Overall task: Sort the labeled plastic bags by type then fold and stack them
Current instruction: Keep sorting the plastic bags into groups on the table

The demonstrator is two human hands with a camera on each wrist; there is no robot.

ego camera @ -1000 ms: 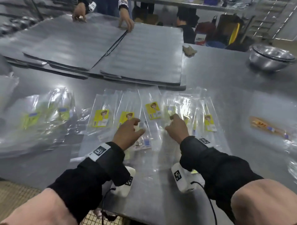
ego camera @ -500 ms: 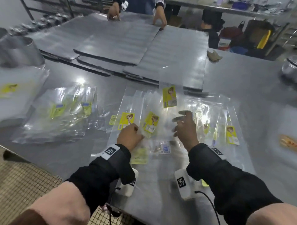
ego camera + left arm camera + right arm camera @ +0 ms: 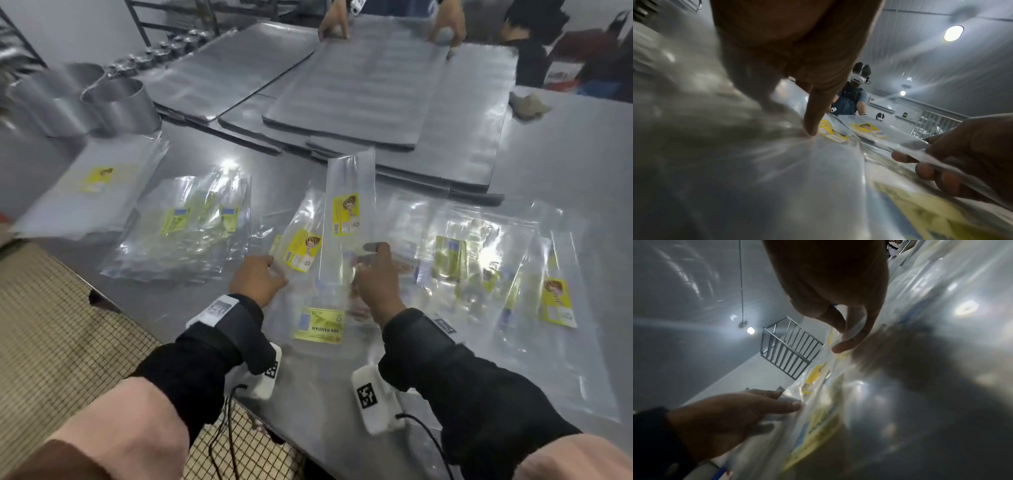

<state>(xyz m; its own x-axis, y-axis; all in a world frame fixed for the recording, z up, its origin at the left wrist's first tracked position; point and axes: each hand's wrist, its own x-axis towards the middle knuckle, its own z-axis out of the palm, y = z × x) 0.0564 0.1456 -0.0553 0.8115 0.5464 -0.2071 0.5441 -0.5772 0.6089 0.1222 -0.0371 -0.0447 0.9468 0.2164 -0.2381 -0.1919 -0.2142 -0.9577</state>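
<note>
On the steel worktop, the right hand is pinching a long labelled bag, raising it for sorting, while the left hand, fingers curled, is pinching the neighbouring bag, probably steadying it.

Blurred plastic bags fill the right wrist view, labels unreadable.

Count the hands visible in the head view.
4: left hand beside the right hand, which holds the raised bag; another person's hand and second hand on grey sheets opposite.
</note>
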